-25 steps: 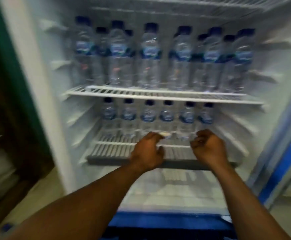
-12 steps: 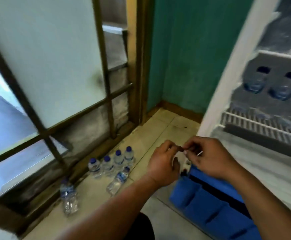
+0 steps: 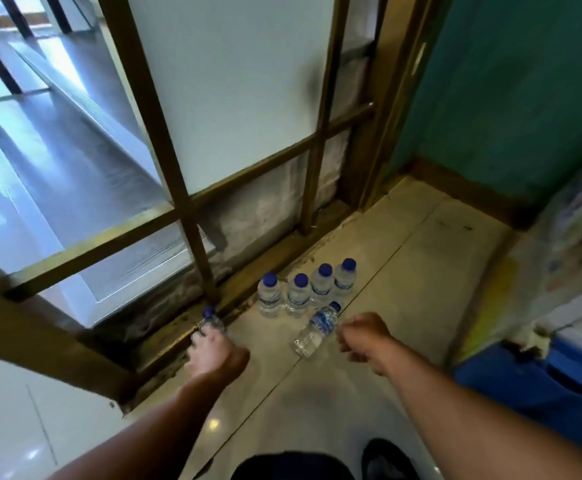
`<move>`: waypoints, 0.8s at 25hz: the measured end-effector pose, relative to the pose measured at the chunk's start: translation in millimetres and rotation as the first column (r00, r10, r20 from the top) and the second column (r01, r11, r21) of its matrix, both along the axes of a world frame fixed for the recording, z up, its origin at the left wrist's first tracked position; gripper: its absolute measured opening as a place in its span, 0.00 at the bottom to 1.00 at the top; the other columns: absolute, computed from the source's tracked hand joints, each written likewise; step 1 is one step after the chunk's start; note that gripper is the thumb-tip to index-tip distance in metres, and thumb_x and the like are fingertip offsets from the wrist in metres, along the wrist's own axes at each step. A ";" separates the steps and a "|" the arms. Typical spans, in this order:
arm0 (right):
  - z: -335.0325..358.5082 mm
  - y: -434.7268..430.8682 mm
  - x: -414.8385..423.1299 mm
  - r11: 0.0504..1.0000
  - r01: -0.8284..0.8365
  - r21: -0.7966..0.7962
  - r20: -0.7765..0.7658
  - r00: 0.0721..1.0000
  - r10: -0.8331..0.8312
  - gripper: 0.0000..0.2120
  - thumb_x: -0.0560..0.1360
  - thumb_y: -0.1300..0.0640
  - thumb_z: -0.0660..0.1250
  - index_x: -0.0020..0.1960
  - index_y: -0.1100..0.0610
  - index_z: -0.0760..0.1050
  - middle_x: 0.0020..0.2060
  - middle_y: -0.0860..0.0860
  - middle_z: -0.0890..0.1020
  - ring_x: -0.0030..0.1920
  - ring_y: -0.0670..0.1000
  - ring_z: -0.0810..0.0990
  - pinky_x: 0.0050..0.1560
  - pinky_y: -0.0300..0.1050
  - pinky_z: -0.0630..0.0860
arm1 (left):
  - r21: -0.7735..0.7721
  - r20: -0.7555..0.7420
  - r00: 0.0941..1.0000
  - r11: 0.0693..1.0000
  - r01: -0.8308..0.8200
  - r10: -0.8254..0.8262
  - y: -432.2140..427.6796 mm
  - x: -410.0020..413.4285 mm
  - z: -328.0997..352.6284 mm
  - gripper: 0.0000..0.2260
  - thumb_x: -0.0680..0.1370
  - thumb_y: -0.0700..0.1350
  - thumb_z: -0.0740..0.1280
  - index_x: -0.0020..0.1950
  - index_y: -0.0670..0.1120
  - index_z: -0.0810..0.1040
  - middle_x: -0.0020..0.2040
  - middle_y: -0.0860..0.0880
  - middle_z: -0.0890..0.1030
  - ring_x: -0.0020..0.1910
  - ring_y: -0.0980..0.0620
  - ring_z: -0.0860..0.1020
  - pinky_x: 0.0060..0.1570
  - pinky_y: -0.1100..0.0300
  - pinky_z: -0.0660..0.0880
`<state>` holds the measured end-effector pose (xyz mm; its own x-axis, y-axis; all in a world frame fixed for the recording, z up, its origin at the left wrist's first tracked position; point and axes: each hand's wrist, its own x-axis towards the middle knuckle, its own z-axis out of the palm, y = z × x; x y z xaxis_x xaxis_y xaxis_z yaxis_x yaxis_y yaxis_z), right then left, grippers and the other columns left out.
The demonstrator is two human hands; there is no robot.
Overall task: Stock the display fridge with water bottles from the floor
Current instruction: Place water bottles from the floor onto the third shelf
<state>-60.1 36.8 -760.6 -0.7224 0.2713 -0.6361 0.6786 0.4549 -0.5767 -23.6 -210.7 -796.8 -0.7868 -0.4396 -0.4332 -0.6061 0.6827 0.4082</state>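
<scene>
Row of four upright bottles (image 3: 298, 295) stands on the tiled floor (image 3: 403, 271), blue caps fitted. My left hand (image 3: 215, 353) is low and to the left of that row, fingers wrapped round a single bottle (image 3: 209, 319); only its cap and shoulder show. That bottle sits against the bottom rail of the wooden window frame (image 3: 165, 157), which runs behind the row. A lying bottle (image 3: 316, 330) rests on its side just on my side of the row, cap towards it; contact cannot be confirmed. My right hand (image 3: 362, 336) hangs just right of the lying bottle, fingers loosely curled, holding nothing. The display fridge (image 3: 573, 237) stands well right of the row.
</scene>
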 end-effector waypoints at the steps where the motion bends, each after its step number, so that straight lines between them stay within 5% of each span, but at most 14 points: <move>1: -23.9 -5.4 -5.0 0.999 0.032 -0.004 0.015 0.999 -0.032 0.05 0.74 0.60 0.69 0.49 0.60 0.79 0.41 0.57 0.84 0.40 0.54 0.84 0.42 0.51 0.83 | 0.032 0.002 0.999 0.998 -0.053 0.053 -11.3 -3.2 -21.8 0.37 0.74 0.55 0.70 0.76 0.42 0.58 0.70 0.38 0.66 0.65 0.38 0.70 0.63 0.43 0.72; 3: -73.3 -16.2 -17.9 0.997 0.080 -0.002 0.023 0.997 -0.080 0.09 0.74 0.54 0.70 0.50 0.59 0.78 0.41 0.55 0.83 0.37 0.54 0.81 0.35 0.48 0.81 | 0.141 -0.002 0.983 0.973 -0.184 0.186 -32.4 -12.6 -67.9 0.40 0.73 0.60 0.70 0.75 0.41 0.56 0.64 0.38 0.72 0.57 0.39 0.76 0.55 0.43 0.77; 5: -112.9 -23.5 -29.6 0.991 0.133 -0.016 0.025 0.991 -0.133 0.20 0.71 0.45 0.72 0.54 0.58 0.77 0.42 0.55 0.82 0.37 0.54 0.80 0.30 0.43 0.76 | 0.229 -0.006 0.980 0.954 -0.191 0.198 -45.6 -15.1 -105.9 0.30 0.74 0.61 0.68 0.67 0.44 0.68 0.51 0.43 0.78 0.45 0.45 0.81 0.45 0.44 0.81; 7: -148.9 -25.0 -40.0 0.974 0.216 -0.064 0.017 0.976 -0.215 0.32 0.62 0.37 0.74 0.56 0.57 0.75 0.47 0.55 0.82 0.43 0.55 0.82 0.38 0.47 0.81 | 0.242 -0.030 0.989 0.961 -0.132 0.144 -48.2 -14.6 -130.1 0.13 0.75 0.58 0.69 0.53 0.52 0.74 0.45 0.47 0.80 0.41 0.48 0.81 0.42 0.46 0.81; 10: -184.5 -26.4 -52.2 0.952 0.276 -0.129 0.014 0.961 -0.277 0.41 0.51 0.34 0.76 0.57 0.55 0.74 0.48 0.54 0.83 0.45 0.56 0.82 0.44 0.56 0.84 | 0.304 -0.098 0.971 0.935 -0.179 0.218 -41.0 -16.9 -132.5 0.08 0.75 0.55 0.71 0.48 0.55 0.74 0.44 0.48 0.80 0.40 0.48 0.82 0.40 0.46 0.82; 15: -168.1 -36.4 -53.6 0.843 0.408 -0.349 0.155 0.913 -0.378 0.21 0.66 0.58 0.78 0.57 0.58 0.77 0.46 0.59 0.84 0.43 0.60 0.85 0.40 0.61 0.83 | 0.361 -0.088 0.945 0.894 -0.266 0.316 -31.4 -9.9 -115.9 0.17 0.70 0.50 0.77 0.51 0.55 0.72 0.46 0.50 0.80 0.44 0.49 0.81 0.42 0.47 0.82; 17: -158.8 -31.0 -41.3 0.796 0.432 -0.425 0.231 0.901 -0.366 0.18 0.67 0.62 0.77 0.55 0.60 0.78 0.43 0.60 0.85 0.41 0.61 0.86 0.42 0.61 0.83 | 0.345 -0.113 0.947 0.905 -0.247 0.302 -26.1 -9.5 -96.9 0.26 0.67 0.45 0.79 0.57 0.53 0.68 0.50 0.50 0.77 0.48 0.49 0.78 0.44 0.52 0.80; 20: -118.8 -11.3 -18.7 0.779 0.371 -0.505 0.260 0.927 -0.272 0.18 0.66 0.63 0.76 0.55 0.61 0.79 0.41 0.60 0.86 0.41 0.60 0.86 0.44 0.58 0.83 | 0.349 -0.176 0.969 0.931 -0.102 0.172 -8.2 -17.9 -53.2 0.28 0.66 0.42 0.79 0.57 0.54 0.66 0.50 0.51 0.77 0.45 0.52 0.78 0.35 0.62 0.76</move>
<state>-78.8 25.6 -879.4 -0.5272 0.0490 -0.8483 0.8350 -0.1555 -0.5279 -41.5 -218.9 -850.0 -0.8149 -0.4063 -0.4134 -0.5655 0.4005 0.7210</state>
